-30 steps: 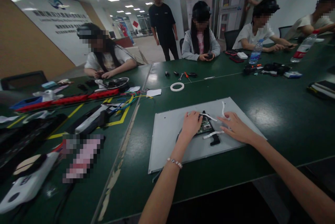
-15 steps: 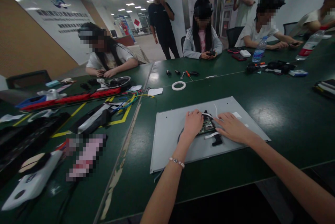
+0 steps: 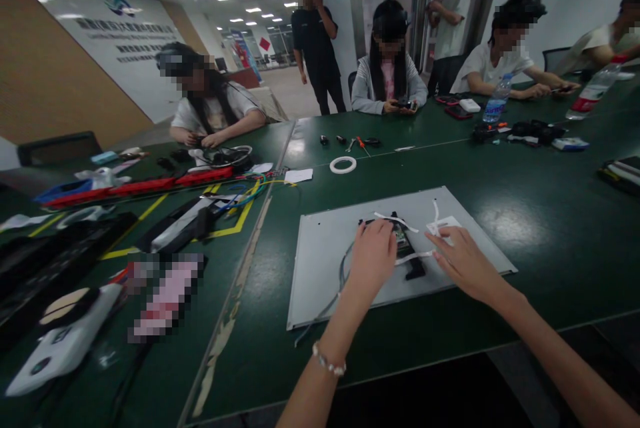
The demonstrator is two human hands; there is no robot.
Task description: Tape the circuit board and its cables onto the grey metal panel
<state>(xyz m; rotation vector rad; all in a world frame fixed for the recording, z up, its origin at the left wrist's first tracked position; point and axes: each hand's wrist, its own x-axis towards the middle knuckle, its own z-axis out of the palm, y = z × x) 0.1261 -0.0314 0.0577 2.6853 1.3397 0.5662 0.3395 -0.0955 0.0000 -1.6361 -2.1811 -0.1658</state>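
A green circuit board in a black frame [image 3: 403,241] lies on a light grey panel [image 3: 320,261]. My left hand [image 3: 375,251] bends its fingers over the board's left side and hides part of it. One white strip [image 3: 397,218] crosses above those fingertips, and another white strip [image 3: 414,257] runs along the board's lower side. To the right, my right hand [image 3: 465,261] pinches a curled white strip [image 3: 435,209], its fingertips low over a white paper piece [image 3: 450,222] on the panel. A grey cable [image 3: 325,311] trails from the board past the panel's front edge.
A white tape roll [image 3: 343,165] and a red-handled screwdriver [image 3: 363,143] lie beyond the panel. Red strips [image 3: 150,187], a black casing [image 3: 65,258] and a white device [image 3: 65,348] are at left. Two bottles [image 3: 497,100] stand at right; several people sit across the table.
My right hand has moved right, away from the board, bringing the curled white strip with it. My left hand stays over the board, having shifted slightly.
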